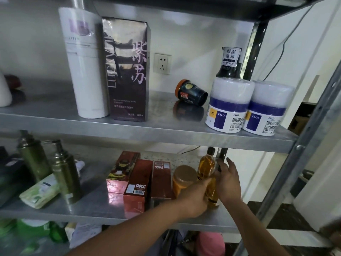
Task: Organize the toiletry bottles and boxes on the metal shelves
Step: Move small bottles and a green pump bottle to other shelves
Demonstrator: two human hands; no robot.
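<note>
On the middle shelf (92,206), the left grip (195,198) curls round the bottle (206,166); the right grip (228,180) rests spread against it. Positioning, seemingly; next, stand it beside the jar (183,179).

amber bottle (206,164): lower half hidden | green items (33,231): blurred, perhaps bottles

dim indoor light, glare on metal shelf (162,130), blurred edges, wide-angle bending at corners.
</note>
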